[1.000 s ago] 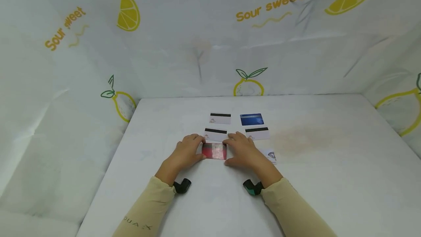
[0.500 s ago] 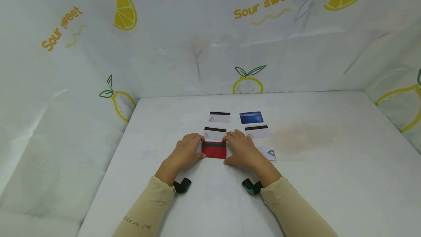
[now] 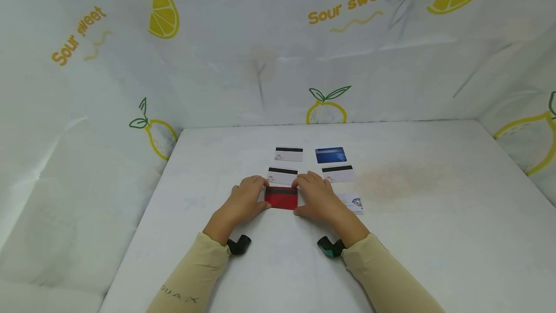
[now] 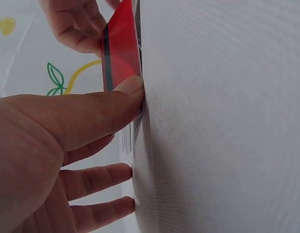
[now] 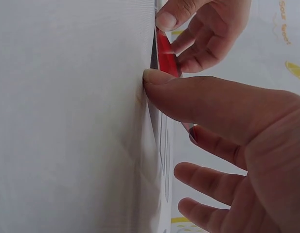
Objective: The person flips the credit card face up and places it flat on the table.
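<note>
A red card with a dark stripe along its far edge lies between my two hands, just above the white table. My left hand pinches its left end, thumb at the near corner and index finger at the far one. At the right end, my right hand holds it the same way between thumb and index finger. In the left wrist view the card stands tilted off the tabletop, its near edge by the thumb. My other fingers are spread behind, partly hidden.
Several cards lie beyond the red one: two white striped cards at left, a blue card and another white striped card at right. A white card with a dark picture is partly behind my right hand. White printed sheeting backs the table.
The glare on the red card has gone, so its red face and dark stripe show plainly. Both hands keep their hold in nearly the same place; the head view has shifted slightly.
</note>
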Motion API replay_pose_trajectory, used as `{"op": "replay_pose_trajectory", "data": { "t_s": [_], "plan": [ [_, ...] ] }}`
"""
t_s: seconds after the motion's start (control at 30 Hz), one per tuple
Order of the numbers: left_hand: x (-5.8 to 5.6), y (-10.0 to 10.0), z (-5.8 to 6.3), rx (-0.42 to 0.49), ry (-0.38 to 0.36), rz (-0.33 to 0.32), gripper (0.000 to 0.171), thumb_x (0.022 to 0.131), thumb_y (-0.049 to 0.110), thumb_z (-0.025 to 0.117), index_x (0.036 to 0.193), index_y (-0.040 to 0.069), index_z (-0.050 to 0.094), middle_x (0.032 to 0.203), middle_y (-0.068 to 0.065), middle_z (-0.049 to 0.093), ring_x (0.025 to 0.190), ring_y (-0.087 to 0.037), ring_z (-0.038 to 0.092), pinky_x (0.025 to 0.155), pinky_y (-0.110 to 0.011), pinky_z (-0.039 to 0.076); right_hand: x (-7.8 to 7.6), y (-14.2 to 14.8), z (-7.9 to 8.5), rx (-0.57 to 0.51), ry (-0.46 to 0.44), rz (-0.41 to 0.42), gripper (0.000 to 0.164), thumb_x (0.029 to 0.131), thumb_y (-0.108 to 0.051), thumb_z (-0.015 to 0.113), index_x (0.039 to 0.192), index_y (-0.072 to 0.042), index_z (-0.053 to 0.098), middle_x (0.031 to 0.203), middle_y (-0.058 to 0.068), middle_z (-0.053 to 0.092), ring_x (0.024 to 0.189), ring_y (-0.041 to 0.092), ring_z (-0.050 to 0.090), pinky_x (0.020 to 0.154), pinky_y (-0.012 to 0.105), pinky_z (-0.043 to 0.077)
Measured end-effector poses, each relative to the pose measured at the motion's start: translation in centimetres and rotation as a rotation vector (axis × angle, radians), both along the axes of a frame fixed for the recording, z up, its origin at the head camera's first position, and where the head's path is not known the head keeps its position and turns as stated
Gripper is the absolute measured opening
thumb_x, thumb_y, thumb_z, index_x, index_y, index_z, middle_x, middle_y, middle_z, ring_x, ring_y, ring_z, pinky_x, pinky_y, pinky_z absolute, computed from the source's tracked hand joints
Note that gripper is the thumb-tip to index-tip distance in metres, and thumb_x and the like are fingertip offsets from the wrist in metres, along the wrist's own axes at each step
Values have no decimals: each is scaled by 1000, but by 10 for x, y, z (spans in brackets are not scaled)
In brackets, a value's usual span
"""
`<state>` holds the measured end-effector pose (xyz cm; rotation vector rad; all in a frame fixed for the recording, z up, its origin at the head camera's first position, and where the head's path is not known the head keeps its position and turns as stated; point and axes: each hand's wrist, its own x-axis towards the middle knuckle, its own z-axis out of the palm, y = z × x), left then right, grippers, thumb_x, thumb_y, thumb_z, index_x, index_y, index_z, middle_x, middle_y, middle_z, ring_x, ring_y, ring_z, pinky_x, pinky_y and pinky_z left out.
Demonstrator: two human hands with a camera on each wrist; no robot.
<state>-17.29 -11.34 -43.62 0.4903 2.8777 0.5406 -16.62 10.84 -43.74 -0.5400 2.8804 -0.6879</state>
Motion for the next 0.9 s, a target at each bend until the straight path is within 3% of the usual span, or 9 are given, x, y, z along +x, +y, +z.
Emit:
{"op": "replay_pose_trajectory", "data": {
  "t_s": [0.37,0.63,0.9],
  "plan": [
    [0,-1,1,-7,1,-8,46,84,31,79,122,16,56,132,-3,56,129,-26,46,93,-52,42,1,-3,-1,37,6,-8,55,74,-27,85,122,-15,60,144,9,50,145,36,29,112,68,22],
    [-1,-3,-1,2,4,-20,53,77,36,83,120,18,57,130,-2,57,128,-25,46,92,-53,42,-1,-1,-2,55,1,-14,54,75,-29,83,123,-16,62,145,9,50,145,36,29,111,69,21],
    [-3,-5,-2,32,-14,-46,52,75,27,79,120,19,56,131,-2,56,129,-23,46,96,-57,41,-2,4,0,31,-7,-4,53,76,-27,82,124,-14,64,144,10,51,143,36,33,113,64,25]
  ]
}}
